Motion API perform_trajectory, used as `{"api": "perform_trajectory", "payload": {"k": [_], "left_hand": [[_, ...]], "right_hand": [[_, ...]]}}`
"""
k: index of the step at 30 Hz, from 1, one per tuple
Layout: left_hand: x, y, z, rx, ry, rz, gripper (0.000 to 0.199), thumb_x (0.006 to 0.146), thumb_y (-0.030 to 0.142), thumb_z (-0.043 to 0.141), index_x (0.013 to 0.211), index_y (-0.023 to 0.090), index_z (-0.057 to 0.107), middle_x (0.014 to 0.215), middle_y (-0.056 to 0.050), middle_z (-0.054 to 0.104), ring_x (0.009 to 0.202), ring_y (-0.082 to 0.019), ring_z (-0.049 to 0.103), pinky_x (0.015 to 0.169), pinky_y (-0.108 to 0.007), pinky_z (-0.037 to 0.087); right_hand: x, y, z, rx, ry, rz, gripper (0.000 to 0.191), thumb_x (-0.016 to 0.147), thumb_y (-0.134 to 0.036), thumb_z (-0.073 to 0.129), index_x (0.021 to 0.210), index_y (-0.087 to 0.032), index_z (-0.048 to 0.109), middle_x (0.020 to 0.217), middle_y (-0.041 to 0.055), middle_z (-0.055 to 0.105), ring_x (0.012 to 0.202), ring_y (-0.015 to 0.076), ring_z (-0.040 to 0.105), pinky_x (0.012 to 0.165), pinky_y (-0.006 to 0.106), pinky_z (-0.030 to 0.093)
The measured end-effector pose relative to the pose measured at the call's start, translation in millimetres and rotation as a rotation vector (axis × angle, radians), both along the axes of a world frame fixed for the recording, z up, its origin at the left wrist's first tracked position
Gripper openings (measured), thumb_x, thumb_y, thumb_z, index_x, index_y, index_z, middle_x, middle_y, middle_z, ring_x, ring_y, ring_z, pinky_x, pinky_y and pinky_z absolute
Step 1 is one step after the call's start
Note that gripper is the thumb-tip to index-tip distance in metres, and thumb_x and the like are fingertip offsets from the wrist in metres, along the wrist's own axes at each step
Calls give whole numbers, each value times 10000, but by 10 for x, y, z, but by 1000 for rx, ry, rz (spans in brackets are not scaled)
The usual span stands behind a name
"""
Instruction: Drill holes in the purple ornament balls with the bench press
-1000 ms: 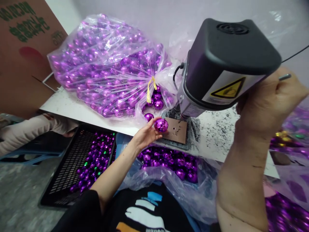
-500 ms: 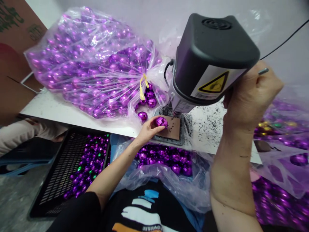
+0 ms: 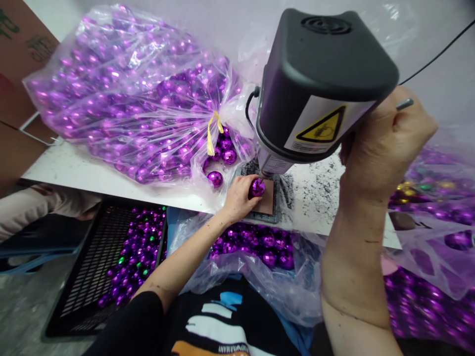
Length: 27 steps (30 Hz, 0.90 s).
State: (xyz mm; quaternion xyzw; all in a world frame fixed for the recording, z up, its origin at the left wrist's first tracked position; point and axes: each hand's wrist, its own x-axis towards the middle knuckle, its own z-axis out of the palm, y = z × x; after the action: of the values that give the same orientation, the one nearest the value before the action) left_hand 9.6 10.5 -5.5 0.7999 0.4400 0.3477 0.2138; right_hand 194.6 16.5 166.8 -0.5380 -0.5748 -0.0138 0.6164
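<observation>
Between its thumb and fingers, my left hand [image 3: 242, 199] holds a shiny purple faceted ball [image 3: 257, 187] under the tip of a black bench drill press [image 3: 330, 64]. The ball is over a brown board [image 3: 265, 200] on the machine's base, right at the drill tip; whether the tip touches it I cannot tell. My right hand [image 3: 389, 138] is closed round the lever at the machine's right side, its fingers partly hidden behind the housing. A metal rod end [image 3: 404, 104] sticks out by the knuckles.
A large tied clear bag [image 3: 129, 99] of purple balls lies left on the white table [image 3: 178, 195], with loose balls [image 3: 214, 179] beside it. An open bag of balls [image 3: 260, 244] sits at my lap. A black crate [image 3: 89, 277] stands lower left; more bagged balls [image 3: 426, 306] lie right.
My left hand has moved right and brought the ball in under the drill tip. My right hand stays on the lever. The view has shifted slightly.
</observation>
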Motion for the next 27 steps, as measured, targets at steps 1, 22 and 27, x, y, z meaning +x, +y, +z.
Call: {"api": "perform_trajectory", "payload": {"k": [1, 22, 27], "left_hand": [[15, 1, 3, -5, 16, 4, 490, 782, 195, 775, 1226, 177, 568, 1152, -89, 670, 1068, -263, 592, 947, -416, 481], [86, -70, -133, 100, 29, 89, 499, 847, 503, 716, 1209, 197, 557, 1101, -89, 673, 1069, -263, 597, 1087, -458, 343], [97, -70, -101, 75, 50, 81, 461, 856, 452, 716, 1210, 201, 562, 1111, -81, 674, 1073, -259, 589, 1122, -474, 308]], "right_hand": [[-2, 1, 0, 5, -1, 2, 536, 913, -579, 389, 709, -92, 483, 612, -33, 355, 610, -31, 336, 602, 165, 246], [-56, -73, 56, -23, 57, 26, 522, 893, -579, 414, 671, -108, 376, 618, -32, 323, 585, -44, 327, 583, 158, 234], [-84, -92, 40, -3, 72, -19, 543, 895, -596, 452, 667, -113, 360, 593, -38, 302, 569, -35, 327, 569, 155, 243]]}}
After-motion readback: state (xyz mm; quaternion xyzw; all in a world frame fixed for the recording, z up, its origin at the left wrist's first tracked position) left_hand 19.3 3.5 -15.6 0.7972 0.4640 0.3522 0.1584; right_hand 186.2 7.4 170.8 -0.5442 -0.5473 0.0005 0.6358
